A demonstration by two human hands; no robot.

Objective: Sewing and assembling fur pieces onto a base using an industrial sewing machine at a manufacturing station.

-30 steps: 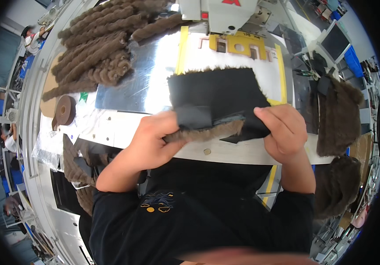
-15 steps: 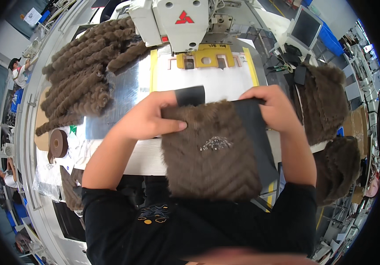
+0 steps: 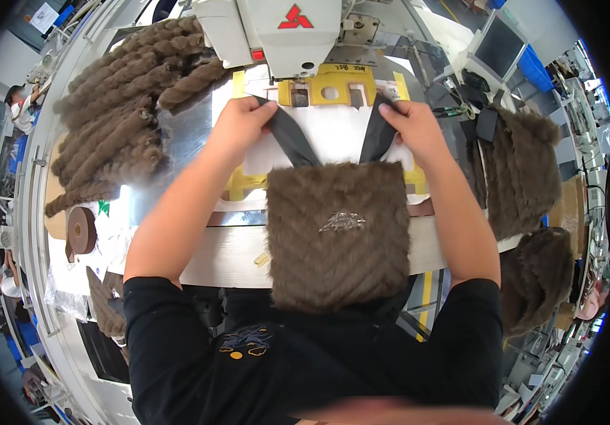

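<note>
My left hand (image 3: 248,122) pinches the end of a black fabric strip (image 3: 289,138), and my right hand (image 3: 412,127) pinches a second black strip (image 3: 373,134). Both strips run down in a V to a square brown fur piece (image 3: 337,262) with a silvery motif, lying fur side up over the table's front edge. Beneath the strips is a white board (image 3: 326,124) edged with yellow tape. Just beyond my hands is a yellow slotted plate (image 3: 316,78) under a white machine head (image 3: 269,35).
Brown fur strips (image 3: 103,131) are piled at the left, beside a brown tape roll (image 3: 80,230). Fur piles (image 3: 517,177) lie at the right, near scissors (image 3: 449,112) and a monitor (image 3: 497,44). A co-worker (image 3: 19,106) is at the far left.
The piece has turned from black side to fur side up and now lies lower. Both hands have moved forward and now hold the two black strips spread apart.
</note>
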